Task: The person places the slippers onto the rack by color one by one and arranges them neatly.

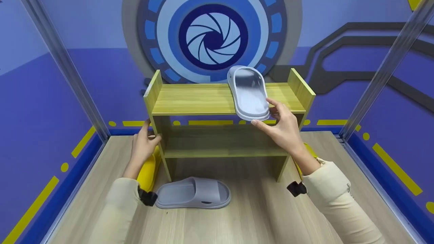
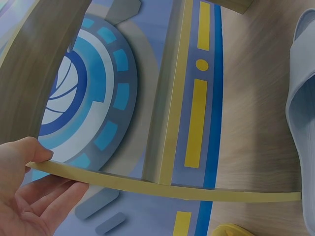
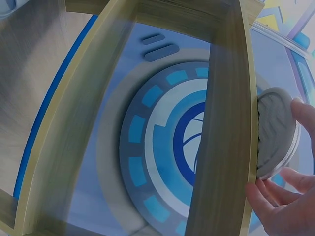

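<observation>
My right hand pinches a grey slide slipper by its near end, thumb and fingers on either side. The slipper lies over the top board of a small wooden rack, its near end jutting past the front edge. Its ridged sole faces the board's edge in the right wrist view. My left hand grips the rack's left side panel, with the thumb on one face and fingers on the other. A second grey slipper sits on the floor before the rack's lower left corner.
A yellow shoe stands outside the rack's left side, partly behind my left forearm. Another yellow item shows behind my right wrist. The rack has a lower shelf. Blue printed walls with metal corner posts enclose the wooden floor.
</observation>
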A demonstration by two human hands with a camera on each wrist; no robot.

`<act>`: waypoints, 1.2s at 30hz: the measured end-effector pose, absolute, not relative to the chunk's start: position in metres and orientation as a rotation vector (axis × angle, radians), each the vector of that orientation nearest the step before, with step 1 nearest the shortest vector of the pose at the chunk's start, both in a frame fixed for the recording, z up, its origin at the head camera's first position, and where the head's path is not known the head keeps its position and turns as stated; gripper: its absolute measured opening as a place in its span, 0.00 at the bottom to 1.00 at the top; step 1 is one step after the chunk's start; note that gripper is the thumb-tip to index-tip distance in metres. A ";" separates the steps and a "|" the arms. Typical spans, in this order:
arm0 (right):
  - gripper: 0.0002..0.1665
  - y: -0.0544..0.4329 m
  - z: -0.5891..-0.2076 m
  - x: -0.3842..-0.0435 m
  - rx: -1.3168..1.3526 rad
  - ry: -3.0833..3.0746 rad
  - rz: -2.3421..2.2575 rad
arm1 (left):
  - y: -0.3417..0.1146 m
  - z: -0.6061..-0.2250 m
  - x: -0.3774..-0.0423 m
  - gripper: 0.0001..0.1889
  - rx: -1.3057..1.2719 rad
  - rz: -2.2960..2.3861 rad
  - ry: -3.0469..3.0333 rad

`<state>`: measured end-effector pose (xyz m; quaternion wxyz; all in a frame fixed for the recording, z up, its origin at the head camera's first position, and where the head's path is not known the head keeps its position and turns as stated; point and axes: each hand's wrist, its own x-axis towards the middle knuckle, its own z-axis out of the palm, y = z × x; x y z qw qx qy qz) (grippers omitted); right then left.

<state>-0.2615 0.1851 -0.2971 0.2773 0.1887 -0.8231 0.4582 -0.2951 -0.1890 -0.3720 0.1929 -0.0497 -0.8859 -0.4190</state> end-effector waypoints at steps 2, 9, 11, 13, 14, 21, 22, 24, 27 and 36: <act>0.40 0.182 -0.291 -0.254 0.511 -2.221 1.242 | -0.189 -0.372 -0.295 0.29 -0.142 -1.177 -2.484; 0.36 0.188 -0.279 -0.239 0.529 -2.211 1.281 | -0.189 -0.373 -0.295 0.30 -0.142 -1.188 -2.478; 0.35 0.195 -0.279 -0.239 0.535 -2.173 1.285 | -0.188 -0.373 -0.295 0.30 -0.146 -1.194 -2.478; 0.34 0.203 -0.279 -0.239 0.542 -2.113 1.299 | -0.188 -0.373 -0.295 0.30 -0.153 -1.204 -2.479; 0.33 0.208 -0.280 -0.240 0.541 -2.080 1.302 | -0.188 -0.373 -0.295 0.30 -0.155 -1.209 -2.480; 0.29 0.243 -0.290 -0.244 0.417 -1.858 1.349 | -0.190 -0.373 -0.295 0.29 -0.135 -1.180 -2.501; 0.29 0.248 -0.293 -0.244 0.381 -1.859 1.349 | -0.190 -0.373 -0.296 0.29 -0.136 -1.171 -2.500; 0.30 0.256 -0.300 -0.245 0.316 -1.886 1.341 | -0.189 -0.374 -0.297 0.28 -0.135 -1.157 -2.491; 0.32 0.268 -0.318 -0.251 0.264 -1.976 1.341 | -0.189 -0.375 -0.297 0.28 -0.143 -1.159 -2.477; 0.35 0.295 -0.386 -0.277 0.201 -2.209 1.410 | -0.188 -0.376 -0.296 0.29 -0.135 -1.160 -2.486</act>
